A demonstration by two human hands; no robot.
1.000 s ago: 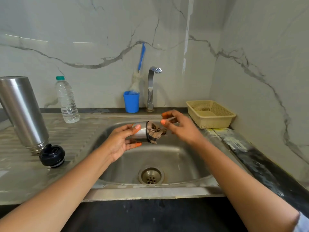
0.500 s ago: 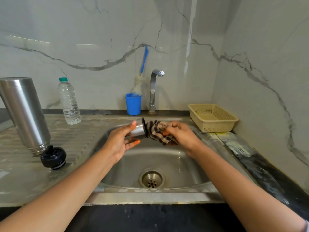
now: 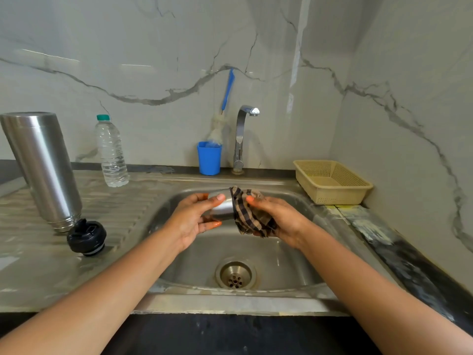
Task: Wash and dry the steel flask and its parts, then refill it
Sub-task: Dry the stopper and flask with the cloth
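Note:
Over the sink basin my left hand (image 3: 194, 219) grips a small steel flask cup (image 3: 222, 204) lying on its side, mouth to the right. My right hand (image 3: 277, 217) holds a brown checked cloth (image 3: 247, 213) bunched against the cup's mouth and rim; the cup's opening is hidden by the cloth. The tall steel flask body (image 3: 42, 167) stands upside down on the draining board at the left. Its black stopper (image 3: 86, 237) lies on the board just in front of it.
A clear water bottle (image 3: 111, 152) with a green cap stands behind the board. A blue cup (image 3: 209, 158) holding a blue-handled brush (image 3: 226, 93) sits beside the tap (image 3: 242, 137). A beige plastic basket (image 3: 330, 181) is at the right. The sink (image 3: 294, 254) has its drain (image 3: 235, 275) at the centre.
A second ago the cloth was stuffed inside the cup and my right hand was open near it. Now my right hand holds the cloth wrapped over the cup's rim.

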